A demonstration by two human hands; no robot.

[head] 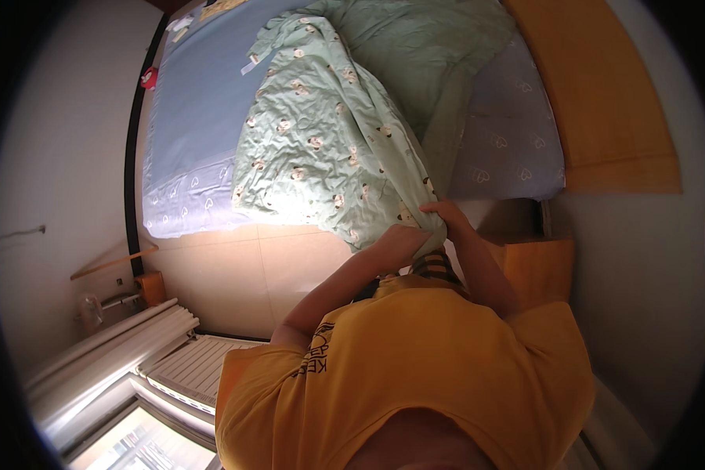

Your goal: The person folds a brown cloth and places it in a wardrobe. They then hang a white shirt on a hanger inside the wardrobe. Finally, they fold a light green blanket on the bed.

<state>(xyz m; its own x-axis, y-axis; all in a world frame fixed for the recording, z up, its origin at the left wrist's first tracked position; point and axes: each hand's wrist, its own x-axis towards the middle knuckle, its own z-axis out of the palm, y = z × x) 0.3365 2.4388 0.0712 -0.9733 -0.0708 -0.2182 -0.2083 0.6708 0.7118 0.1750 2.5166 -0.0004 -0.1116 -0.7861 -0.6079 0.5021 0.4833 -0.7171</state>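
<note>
A light green duvet cover (305, 141) printed with cartoon animals lies rumpled across the bed, its near end hanging off the foot edge. Its plain green side (423, 41) shows folded over at the back and right. My left hand (402, 242) grips the cover's near corner close to my waist, fingers partly hidden by the cloth. Just right of it, my right hand (451, 220) pinches the same corner, thumb on top. Between the two hands the fabric is bunched. A white tag (249, 64) sticks out at the cover's left edge.
Under the cover is a bed with a blue-purple heart-print sheet (194, 188). A wooden board (611, 100) borders its right side. Near my right arm stands a wooden cabinet (537, 270). Tiled floor (235, 276) lies below the bed's foot; a curtain (123, 335) hangs at lower left.
</note>
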